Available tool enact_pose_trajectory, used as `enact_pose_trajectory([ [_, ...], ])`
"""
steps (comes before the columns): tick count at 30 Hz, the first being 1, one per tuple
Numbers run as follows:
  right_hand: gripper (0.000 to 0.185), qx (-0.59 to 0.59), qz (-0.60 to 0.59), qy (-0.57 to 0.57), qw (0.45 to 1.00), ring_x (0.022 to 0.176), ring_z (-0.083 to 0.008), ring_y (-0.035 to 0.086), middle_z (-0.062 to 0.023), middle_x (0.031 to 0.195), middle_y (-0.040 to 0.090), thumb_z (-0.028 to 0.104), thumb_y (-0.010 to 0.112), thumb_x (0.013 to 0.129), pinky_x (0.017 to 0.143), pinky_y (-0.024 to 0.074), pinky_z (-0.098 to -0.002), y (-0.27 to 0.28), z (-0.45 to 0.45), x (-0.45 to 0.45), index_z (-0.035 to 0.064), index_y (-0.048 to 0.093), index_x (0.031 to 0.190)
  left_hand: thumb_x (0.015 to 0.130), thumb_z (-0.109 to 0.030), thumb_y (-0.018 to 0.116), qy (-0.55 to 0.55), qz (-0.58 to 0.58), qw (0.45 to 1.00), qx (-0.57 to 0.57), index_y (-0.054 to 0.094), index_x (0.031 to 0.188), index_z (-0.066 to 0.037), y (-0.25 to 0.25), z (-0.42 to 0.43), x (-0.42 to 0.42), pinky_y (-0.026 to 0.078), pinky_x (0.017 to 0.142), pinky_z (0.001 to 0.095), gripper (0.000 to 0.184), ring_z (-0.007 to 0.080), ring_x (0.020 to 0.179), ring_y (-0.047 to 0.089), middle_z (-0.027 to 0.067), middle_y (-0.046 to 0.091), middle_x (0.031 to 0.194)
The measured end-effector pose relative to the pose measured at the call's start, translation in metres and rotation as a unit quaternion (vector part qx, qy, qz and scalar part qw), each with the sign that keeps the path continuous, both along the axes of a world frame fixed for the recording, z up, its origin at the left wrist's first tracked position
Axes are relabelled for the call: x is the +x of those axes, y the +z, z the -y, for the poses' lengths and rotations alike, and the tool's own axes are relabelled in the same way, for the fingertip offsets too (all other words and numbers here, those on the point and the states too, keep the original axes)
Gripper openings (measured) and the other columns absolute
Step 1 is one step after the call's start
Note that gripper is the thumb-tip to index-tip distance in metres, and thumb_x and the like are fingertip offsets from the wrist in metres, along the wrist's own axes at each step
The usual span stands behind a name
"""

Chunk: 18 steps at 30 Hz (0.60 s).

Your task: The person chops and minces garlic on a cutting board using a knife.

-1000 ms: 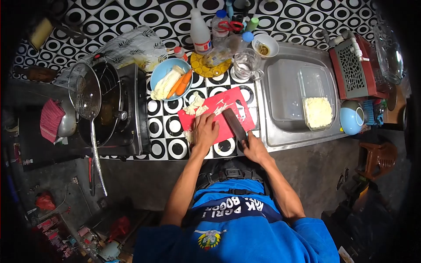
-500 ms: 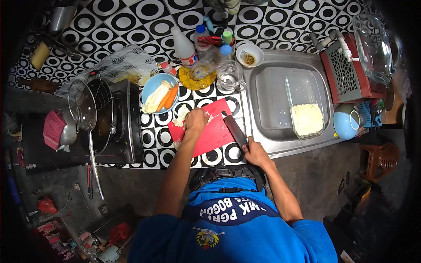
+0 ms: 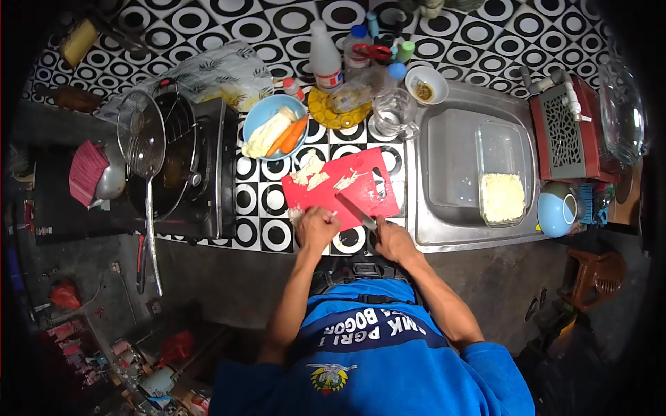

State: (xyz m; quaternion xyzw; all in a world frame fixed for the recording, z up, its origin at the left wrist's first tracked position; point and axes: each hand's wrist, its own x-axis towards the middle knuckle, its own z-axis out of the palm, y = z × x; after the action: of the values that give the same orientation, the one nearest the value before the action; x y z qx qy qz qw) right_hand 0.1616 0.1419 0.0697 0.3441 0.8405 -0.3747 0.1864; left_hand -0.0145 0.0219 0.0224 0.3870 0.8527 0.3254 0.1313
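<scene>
Pale vegetable strips [image 3: 346,179] lay in a loose patch on the red cutting board [image 3: 364,200], centre of the frame, just right of some broader pale pieces [image 3: 310,171] at its upper-left edge. Left hand [image 3: 318,227] was at the board's lower-left edge, fingers curled in, mostly closed; pale bits showed beside it, but from where I stood I couldn't tell if it gripped any. Right hand [image 3: 393,240] was wrapped around the handle of a knife [image 3: 356,210] at the board's lower right, blade angled toward upper left over the board; couldn't tell if the edge touched. Blue plate [image 3: 256,117] sat above and left of the board, with carrots [image 3: 290,136] beside a whole pale vegetable [image 3: 270,132]. Glass mug [image 3: 393,114] stood above the board. Right of frame: steel sink [image 3: 451,166] with a clear container [image 3: 501,147] in it, pale shreds [image 3: 504,197] filling the container's lower part.
</scene>
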Motion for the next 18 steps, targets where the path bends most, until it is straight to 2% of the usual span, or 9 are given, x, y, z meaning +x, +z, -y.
enact_pose_trajectory([
  [3, 0.053, 0.004, 0.013, 0.036, 0.999, 0.083, -0.0425, 0.063, -0.027, 0.083, 0.063, 0.013, 0.065, 0.073, 0.075, 0.0511, -0.0482, 0.008, 0.007, -0.016, -0.0032, 0.041, 0.117, 0.067, -0.014, 0.067, -0.013, 0.011, 0.998, -0.059, 0.066, 0.074, -0.007, -0.01, 0.014, 0.016, 0.05, 0.063, 0.0429, 0.01, 0.0329, 0.07, 0.062, 0.0103, 0.063, 0.078],
  [7, 0.052, 0.045, 0.001, 0.048, 0.998, 0.082, -0.043, 0.063, -0.0273, 0.08, 0.063, 0.014, 0.069, 0.073, 0.073, 0.0521, -0.0468, 0.01, 0.021, -0.019, -0.0059, 0.041, 0.112, 0.069, -0.013, 0.065, -0.01, 0.024, 1.0, -0.013, 0.069, 0.08, -0.008, -0.017, 0.016, 0.018, 0.05, 0.065, 0.0439, 0.013, 0.0326, 0.073, 0.063, 0.011, 0.065, 0.081],
  [14, 0.05, 0.022, 0.049, 0.03, 0.998, 0.08, -0.0428, 0.064, -0.0293, 0.081, 0.063, 0.011, 0.069, 0.072, 0.071, 0.053, -0.0463, 0.021, 0.036, -0.034, -0.0075, 0.039, 0.108, 0.069, -0.015, 0.068, -0.015, 0.028, 0.999, -0.039, 0.07, 0.081, -0.007, -0.023, 0.016, 0.019, 0.05, 0.066, 0.0404, 0.015, 0.031, 0.074, 0.063, 0.0093, 0.066, 0.082],
  [18, 0.05, 0.0, 0.045, -0.003, 0.999, 0.082, -0.0459, 0.062, -0.0302, 0.082, 0.062, 0.011, 0.071, 0.071, 0.073, 0.052, -0.0482, 0.019, 0.042, -0.035, -0.0058, 0.039, 0.107, 0.069, -0.014, 0.069, -0.01, 0.037, 0.999, -0.007, 0.069, 0.079, -0.007, -0.019, 0.016, 0.018, 0.05, 0.062, 0.0403, 0.012, 0.0317, 0.07, 0.063, 0.0094, 0.066, 0.079],
])
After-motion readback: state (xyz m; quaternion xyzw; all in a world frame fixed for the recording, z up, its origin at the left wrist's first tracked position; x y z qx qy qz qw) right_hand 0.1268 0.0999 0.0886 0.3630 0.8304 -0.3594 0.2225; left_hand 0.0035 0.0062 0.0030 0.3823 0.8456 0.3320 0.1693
